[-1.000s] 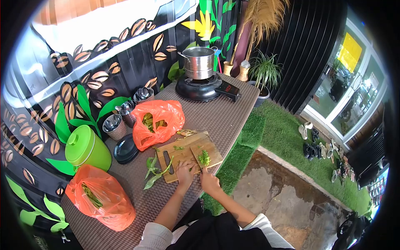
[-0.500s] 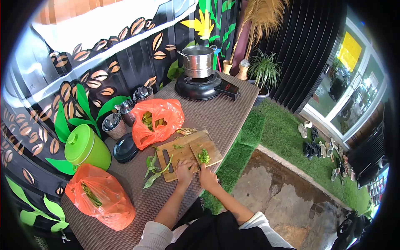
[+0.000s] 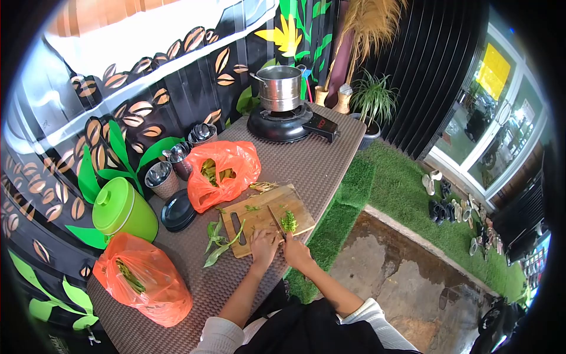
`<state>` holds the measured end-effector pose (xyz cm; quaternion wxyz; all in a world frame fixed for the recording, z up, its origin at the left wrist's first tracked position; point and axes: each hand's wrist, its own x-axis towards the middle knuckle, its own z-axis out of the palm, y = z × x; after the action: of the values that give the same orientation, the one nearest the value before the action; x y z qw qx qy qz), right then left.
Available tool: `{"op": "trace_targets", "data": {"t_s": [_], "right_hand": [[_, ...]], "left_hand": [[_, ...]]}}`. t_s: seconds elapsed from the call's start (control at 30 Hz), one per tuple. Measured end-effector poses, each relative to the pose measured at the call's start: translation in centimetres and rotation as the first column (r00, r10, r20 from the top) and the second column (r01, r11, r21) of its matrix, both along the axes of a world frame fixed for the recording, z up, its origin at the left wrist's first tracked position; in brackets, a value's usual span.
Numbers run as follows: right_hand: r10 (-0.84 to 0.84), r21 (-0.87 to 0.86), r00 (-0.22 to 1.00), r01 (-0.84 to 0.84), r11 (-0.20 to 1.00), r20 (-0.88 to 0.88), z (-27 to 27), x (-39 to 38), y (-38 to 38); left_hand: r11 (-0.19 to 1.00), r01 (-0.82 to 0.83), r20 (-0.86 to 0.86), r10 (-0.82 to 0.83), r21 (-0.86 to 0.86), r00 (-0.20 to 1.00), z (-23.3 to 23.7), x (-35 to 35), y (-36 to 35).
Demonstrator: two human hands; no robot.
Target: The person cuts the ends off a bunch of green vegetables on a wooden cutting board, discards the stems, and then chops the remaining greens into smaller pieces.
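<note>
A wooden cutting board with a slot handle lies on the table. My right hand is closed around a knife, whose thin blade reaches across the board, seen nearly edge-on. Chopped green vegetable lies in a small heap just right of the blade. My left hand rests on the board left of the knife, its fingers curled and pressed down; whatever lies under them is hidden. Leafy green stems lie by the board's left end, and a few green bits are scattered on it.
An orange plastic bag of greens stands behind the board; another orange bag is at the near left. Around them are a green lidded container, dark plates and cutlery cups. A steel pot sits on a black stove.
My left hand has shifted slightly to the right, closer to the knife. My right hand and the knife stay almost where they were, and the chopped heap looks about the same.
</note>
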<state>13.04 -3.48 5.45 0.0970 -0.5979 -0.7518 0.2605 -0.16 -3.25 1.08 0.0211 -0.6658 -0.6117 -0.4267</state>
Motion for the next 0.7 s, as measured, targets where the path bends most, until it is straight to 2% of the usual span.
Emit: {"op": "trace_targets", "data": {"t_s": [0.07,0.1,0.17,0.23,0.37,0.4,0.47,0.7], "right_hand": [[0.003,-0.010,1.000,-0.003,1.000,-0.009,0.1,0.0,-0.4],[-0.031,-0.018,1.000,0.031,0.999,-0.001,-0.1,-0.2,-1.0],[-0.059,-0.024,0.998,0.060,0.998,0.008,-0.5,-1.0,-1.6],[-0.078,-0.071,0.993,0.084,0.994,0.094,-0.5,-1.5,-1.9],[-0.057,-0.033,0.995,0.060,0.998,0.084,-0.3,-1.4,-0.4],[-0.032,-0.028,0.997,0.035,0.999,0.074,-0.1,-1.1,-0.1],[-0.006,-0.022,0.998,0.007,1.000,0.063,0.3,-1.0,-0.3],[-0.053,-0.032,0.997,0.055,0.998,0.056,-0.8,-1.7,-0.1]], "left_hand": [[0.992,0.014,0.150,0.005,-0.124,0.989,-0.9,-0.5,1.1],[0.992,0.014,0.152,0.005,-0.123,0.988,-0.6,-0.8,1.3],[0.926,0.212,0.490,-0.035,-0.312,0.871,0.0,-1.6,1.9],[0.908,0.216,0.487,-0.015,-0.358,0.873,0.4,-2.1,2.2],[0.848,0.220,0.475,0.042,-0.482,0.879,1.7,-2.1,2.2],[0.848,0.220,0.473,0.041,-0.483,0.880,1.1,-2.1,2.3],[0.915,0.220,0.486,-0.030,-0.339,0.874,-1.0,-2.3,2.8],[0.895,0.205,0.457,-0.002,-0.396,0.890,-0.3,-2.2,2.3]]}}
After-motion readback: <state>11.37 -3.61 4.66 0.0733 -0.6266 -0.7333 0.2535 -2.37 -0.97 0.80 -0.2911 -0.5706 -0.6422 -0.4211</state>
